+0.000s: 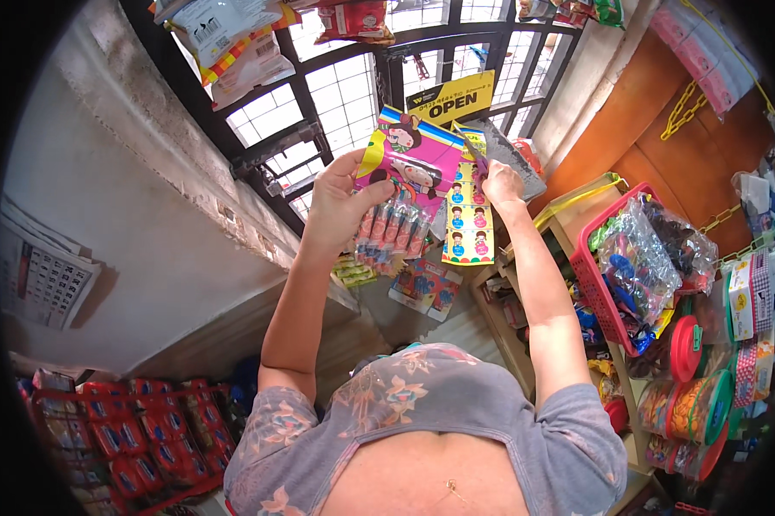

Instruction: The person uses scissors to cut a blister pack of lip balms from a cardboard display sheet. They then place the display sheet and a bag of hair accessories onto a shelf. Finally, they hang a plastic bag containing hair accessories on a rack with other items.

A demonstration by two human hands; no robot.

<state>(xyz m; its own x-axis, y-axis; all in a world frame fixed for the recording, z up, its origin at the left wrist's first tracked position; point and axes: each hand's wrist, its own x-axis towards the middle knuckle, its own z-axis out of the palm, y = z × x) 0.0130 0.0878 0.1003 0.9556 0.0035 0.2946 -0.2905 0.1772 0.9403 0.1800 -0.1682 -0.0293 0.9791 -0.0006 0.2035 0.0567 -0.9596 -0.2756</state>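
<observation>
My left hand (340, 193) grips a bright pink card (434, 156) printed with cartoon dolls, thumb on its front. Below that thumb hangs a bunch of small clear packets (392, 225) with reddish contents. To the right, my right hand (502, 184) is closed round the purple handles of a pair of scissors (478, 162), whose blades point up and left beside the card's edge. A yellow strip (469, 225) printed with small cartoon faces hangs just below the scissors; whether it joins the pink card I cannot tell.
Ahead stands a dark window grille (340, 82) with a yellow sign (452, 99) and hanging snack bags (224, 43). On the right, a pink basket (587, 284) of plastic-wrapped goods sits near round jars (684, 406). Red packs (159, 430) fill a rack at lower left.
</observation>
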